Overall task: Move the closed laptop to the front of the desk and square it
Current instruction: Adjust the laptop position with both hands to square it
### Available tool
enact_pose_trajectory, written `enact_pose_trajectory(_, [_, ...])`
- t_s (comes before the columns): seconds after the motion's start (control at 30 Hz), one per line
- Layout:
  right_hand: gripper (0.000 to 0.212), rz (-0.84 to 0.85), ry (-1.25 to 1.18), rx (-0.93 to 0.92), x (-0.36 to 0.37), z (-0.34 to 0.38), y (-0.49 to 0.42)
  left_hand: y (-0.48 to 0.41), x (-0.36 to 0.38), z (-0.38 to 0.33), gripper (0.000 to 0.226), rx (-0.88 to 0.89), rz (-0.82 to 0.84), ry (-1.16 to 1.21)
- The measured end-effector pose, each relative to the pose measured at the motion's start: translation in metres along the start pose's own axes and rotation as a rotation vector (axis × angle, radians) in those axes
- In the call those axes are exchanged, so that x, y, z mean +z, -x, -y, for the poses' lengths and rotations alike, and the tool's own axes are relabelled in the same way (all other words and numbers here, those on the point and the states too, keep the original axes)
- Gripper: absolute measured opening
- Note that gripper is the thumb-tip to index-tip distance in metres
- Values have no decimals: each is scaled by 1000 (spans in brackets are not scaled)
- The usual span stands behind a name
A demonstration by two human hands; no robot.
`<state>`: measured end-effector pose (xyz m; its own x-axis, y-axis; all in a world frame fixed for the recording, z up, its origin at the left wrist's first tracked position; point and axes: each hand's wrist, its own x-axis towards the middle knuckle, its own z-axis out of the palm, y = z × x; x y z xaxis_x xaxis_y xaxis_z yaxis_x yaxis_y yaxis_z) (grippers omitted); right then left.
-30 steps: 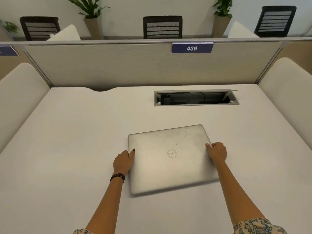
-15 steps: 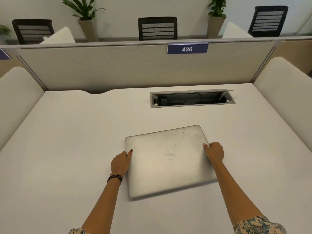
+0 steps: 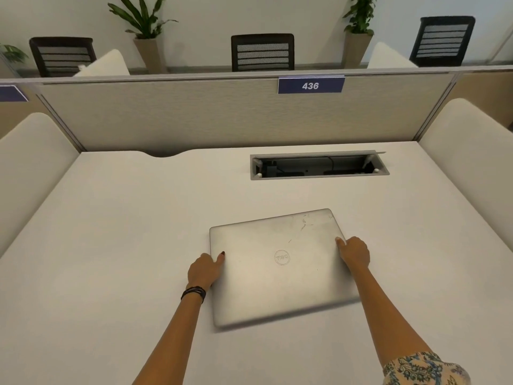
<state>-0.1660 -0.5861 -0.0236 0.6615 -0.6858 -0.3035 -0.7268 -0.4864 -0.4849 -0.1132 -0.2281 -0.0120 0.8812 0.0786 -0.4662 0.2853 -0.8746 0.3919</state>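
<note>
White desk [image 3: 111, 245], closed laptop [image 3: 277, 279] gripped by left hand [image 3: 202, 270] and right hand [image 3: 356, 252], fingertips hidden underneath.

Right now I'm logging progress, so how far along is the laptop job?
Done: the laptop is closed and sits mid-desk, well short of the cable tray. In hand: the left hand and right hand grip its side edges. Left: it lies skewed, so it needs squaring and bringing to the desk front.

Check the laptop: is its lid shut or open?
Shut. The laptop lies flat on the desk, logo side up, no screen or keyboard showing.
</note>
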Motion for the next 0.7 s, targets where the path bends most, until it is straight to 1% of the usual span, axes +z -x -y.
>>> enact_pose_trajectory(0.07, [48,7,7,6,-2,2,1,0,1,1,49,-19,1,50])
enact_pose_trajectory(0.2, [41,16,7,-3,-5,4,3,2,4,2,45,-25,-43,90])
enact_pose_trajectory(0.37, [40,18,7,0,-9,5,5,-1,4,4,48,-29,-60,110])
enact_pose_trajectory(0.5, [39,54,32,0,-12,7,5,-1,1,3,45,6,-65,76])
enact_pose_trajectory(0.63, [46,69,41,9,-14,9,10,-6,-5,5,46,35,-58,28])
enact_pose_trajectory(0.7, [42,70,45,-1,-14,10,13,-10,-7,6,47,35,-61,29])
